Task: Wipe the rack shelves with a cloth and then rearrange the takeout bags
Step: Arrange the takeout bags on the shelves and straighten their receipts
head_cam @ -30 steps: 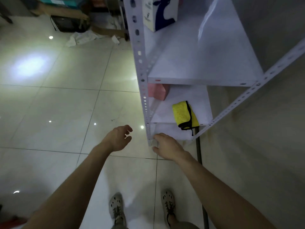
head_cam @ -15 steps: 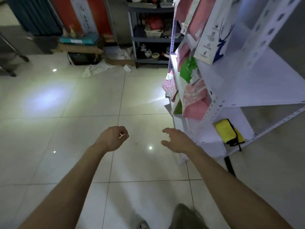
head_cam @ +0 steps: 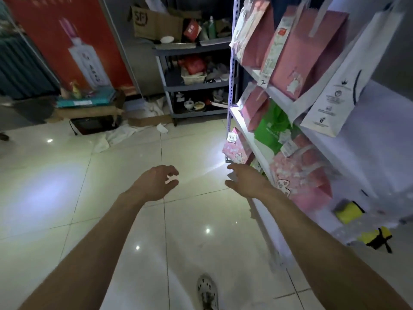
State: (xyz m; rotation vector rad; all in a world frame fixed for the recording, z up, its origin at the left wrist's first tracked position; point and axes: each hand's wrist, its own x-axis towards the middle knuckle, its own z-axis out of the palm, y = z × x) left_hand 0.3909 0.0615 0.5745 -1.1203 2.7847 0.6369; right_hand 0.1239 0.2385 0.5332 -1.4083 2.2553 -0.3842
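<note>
A white metal rack [head_cam: 377, 121] runs along my right side. Pink takeout bags [head_cam: 301, 52] stand on its upper shelf, with a white bag [head_cam: 342, 90] beside them. A green bag [head_cam: 271, 128] and a pink cat-print bag [head_cam: 299, 173] sit on the shelf below. A yellow cloth with black trim [head_cam: 348, 212] lies on a low shelf at the right. My left hand [head_cam: 156, 183] hovers over the floor, empty, fingers curled apart. My right hand [head_cam: 248, 181] is open and empty, close to the rack's front edge near a low pink bag [head_cam: 235, 151].
A grey shelf unit [head_cam: 194, 85] full of clutter stands at the back, with a cardboard box [head_cam: 154, 22] on top. A red poster [head_cam: 73, 45] leans at the back left. Rags and a black case [head_cam: 96, 125] lie on the tiled floor [head_cam: 89, 220].
My view has swung up and left from the rack's end to its front face, so the bags come into sight. Both hands stay empty and have lifted away from the rack post.
</note>
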